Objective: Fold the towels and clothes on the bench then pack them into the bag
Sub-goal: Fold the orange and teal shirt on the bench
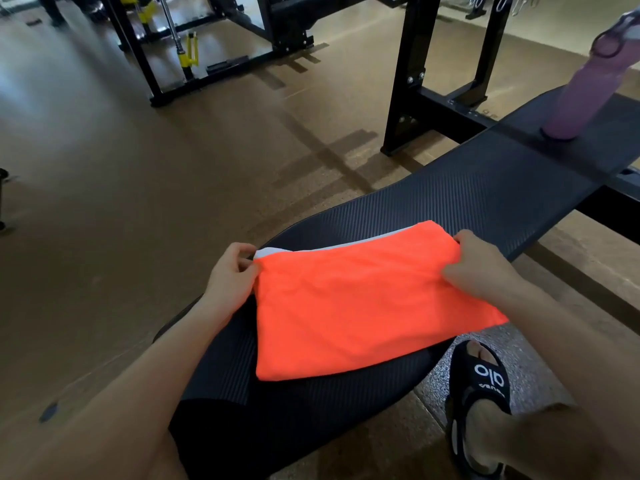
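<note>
On the black bench (pixel 485 188), head view: orange towel (pixel 353 306) lies folded flat w/ a white layer peeking out at its far edge. Left hand (pixel 232 275) pinches the far left corner, right hand (pixel 481 265) grips the far right corner. Purple bottle (pixel 585 88) stands farther along the bench, well apart. 1 black sandal (pixel 485 379) on the floor.

Brightness: moderate, even indoor light; the orange towel (pixel 363 306) is rendered vivid.
Glare: pale sheen is seen on the floor (pixel 104 150) far left of the towel.
Shadows: soft, cast by the rack (pixel 433 81) beyond the towel.
Blur: the bottle (pixel 588 81) and frame edges are smeared.
Distortion: the worktop (pixel 485 188) is bowed.
</note>
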A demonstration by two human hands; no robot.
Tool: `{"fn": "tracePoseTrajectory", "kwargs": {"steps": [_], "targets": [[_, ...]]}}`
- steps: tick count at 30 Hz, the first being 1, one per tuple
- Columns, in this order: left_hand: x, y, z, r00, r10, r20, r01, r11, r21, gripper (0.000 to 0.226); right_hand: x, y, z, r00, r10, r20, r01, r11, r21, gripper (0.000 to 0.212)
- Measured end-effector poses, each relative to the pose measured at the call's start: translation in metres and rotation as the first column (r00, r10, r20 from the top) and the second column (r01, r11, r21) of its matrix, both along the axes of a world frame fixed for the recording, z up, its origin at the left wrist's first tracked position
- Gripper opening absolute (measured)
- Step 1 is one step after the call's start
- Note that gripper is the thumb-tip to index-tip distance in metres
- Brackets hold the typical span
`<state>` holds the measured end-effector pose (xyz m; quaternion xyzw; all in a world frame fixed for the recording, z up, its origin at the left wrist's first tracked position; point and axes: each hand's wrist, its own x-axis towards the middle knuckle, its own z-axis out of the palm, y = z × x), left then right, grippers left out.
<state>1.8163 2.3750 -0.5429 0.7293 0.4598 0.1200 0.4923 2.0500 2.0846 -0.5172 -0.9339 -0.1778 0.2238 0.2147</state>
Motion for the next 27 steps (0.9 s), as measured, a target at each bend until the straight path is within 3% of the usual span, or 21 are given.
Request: {"fn": "tracePoseTrajectory", "kwargs": {"steps": [4,6,9,11,14,18,22,27], "targets": [[0.002,0.010,0.001,1.000,-0.008,0.009,0.008,0.997,0.071,0.013,-0.007,0.005,-0.008,0.998,0.036,0.056,-0.032,0.997,-0.068,0.035],[0.002,0.014,0.001,0.996,0.049,0.068,-0.052,0.998,0.034,0.016,-0.012,0.006,-0.009,0.986,0.080,0.147,-0.057,0.987,-0.148,0.053],[0.003,0.013,0.008,0.989,0.116,0.088,-0.106,0.989,-0.105,0.008,-0.031,0.015,-0.012,0.841,0.239,0.485,-0.132,0.961,-0.244,0.080],[0.000,0.008,0.011,1.000,-0.013,-0.023,0.010,0.993,-0.114,0.025,-0.058,0.030,-0.013,0.727,0.366,0.581,-0.337,0.927,-0.163,0.077],[-0.002,0.006,0.006,0.976,-0.176,-0.125,0.190,0.976,0.106,0.028,-0.108,0.048,-0.024,0.645,0.575,0.503,-0.595,0.791,-0.141,0.069],[0.004,0.009,-0.002,0.991,-0.122,-0.062,0.133,0.970,0.205,0.018,-0.140,0.047,-0.054,0.670,0.636,0.383,-0.604,0.767,-0.217,0.074],[0.012,0.006,-0.001,0.988,-0.053,-0.142,0.082,0.976,0.201,0.014,-0.141,0.043,-0.065,0.673,0.636,0.377,-0.588,0.770,-0.249,0.075],[0.001,-0.001,0.013,0.934,-0.141,-0.329,0.164,0.986,0.042,0.052,-0.134,0.055,-0.047,0.713,0.558,0.424,-0.540,0.824,-0.174,0.073]]}}
